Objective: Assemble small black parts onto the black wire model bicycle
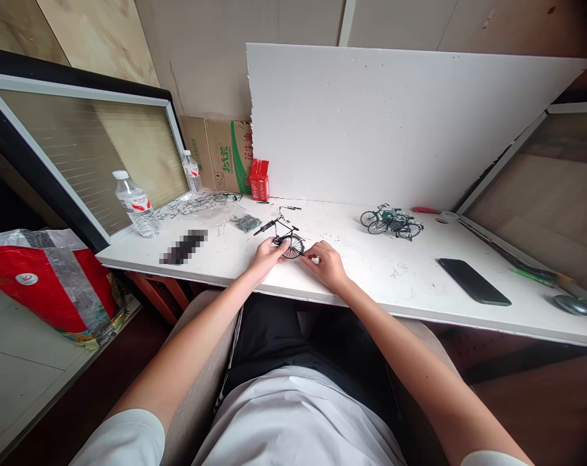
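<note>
A small black model bicycle (284, 228) is held just over the front of the white table. My left hand (268, 256) grips it low near the rear wheel (293, 246), thumb across the frame. The fingers of my right hand (326, 261) are pinched together at the right edge of that wheel; whether a tiny part sits between them is too small to make out. The handlebar end points up and to the left, and no front wheel shows on it. Behind it lie a small bag of parts (246, 223) and a thin dark piece (291, 208).
Finished-looking model bicycles (391, 222) stand at right, beyond a black phone (474, 281). Water bottles (136, 204), black part frames (200, 204), a red box (260, 180) and a carton (225, 155) occupy the left. A white board (395, 123) leans at the back.
</note>
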A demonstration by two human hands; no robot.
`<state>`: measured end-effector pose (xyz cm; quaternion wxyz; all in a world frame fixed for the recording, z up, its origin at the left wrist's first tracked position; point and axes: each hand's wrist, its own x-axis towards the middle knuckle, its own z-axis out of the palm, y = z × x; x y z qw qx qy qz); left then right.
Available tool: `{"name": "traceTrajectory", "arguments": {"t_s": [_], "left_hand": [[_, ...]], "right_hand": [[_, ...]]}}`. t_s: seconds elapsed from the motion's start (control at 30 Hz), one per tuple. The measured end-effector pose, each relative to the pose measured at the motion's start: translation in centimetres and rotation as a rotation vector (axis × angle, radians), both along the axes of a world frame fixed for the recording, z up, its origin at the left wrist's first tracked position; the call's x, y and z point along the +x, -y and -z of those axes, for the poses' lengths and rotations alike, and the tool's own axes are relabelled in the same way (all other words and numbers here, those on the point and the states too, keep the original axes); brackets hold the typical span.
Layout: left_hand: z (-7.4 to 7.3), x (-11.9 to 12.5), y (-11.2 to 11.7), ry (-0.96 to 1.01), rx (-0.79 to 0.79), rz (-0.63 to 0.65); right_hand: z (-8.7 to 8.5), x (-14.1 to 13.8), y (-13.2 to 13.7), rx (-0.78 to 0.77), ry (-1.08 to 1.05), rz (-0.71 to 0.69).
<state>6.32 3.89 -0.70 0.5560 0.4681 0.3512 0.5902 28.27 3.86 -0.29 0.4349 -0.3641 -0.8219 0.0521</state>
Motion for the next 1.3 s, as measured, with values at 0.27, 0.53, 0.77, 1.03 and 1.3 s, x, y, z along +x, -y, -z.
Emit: {"name": "traceTrajectory", "arguments": {"t_s": [0.27,0.53,0.77,1.03,1.3], "left_hand": [[0.30,-0.16,-0.30,-0.038,0.010,0.002],[0.84,-0.30,-0.57,-0.064,0.032,0.008],[0.61,-0.27,-0.39,-0.040,0.024,-0.004],[0.41,-0.18,-0.21,-0.042,0.026,-0.030],[0.82,-0.23,-0.48,-0.061,0.026,-0.028]], "right_hand": [[-0.30,0.18,-0.13,-0.122,-0.127,-0.090],[-0.20,0.17,-0.23,-0.127,-0.130,-0.079],[-0.09,0.10,-0.50,-0.175,-0.158,-0.062],[-0.61,-0.11,0.23,-0.083,-0.168,-0.060],[-0.29,-0.28,0.38,-0.003,-0.034,-0.030]]}}
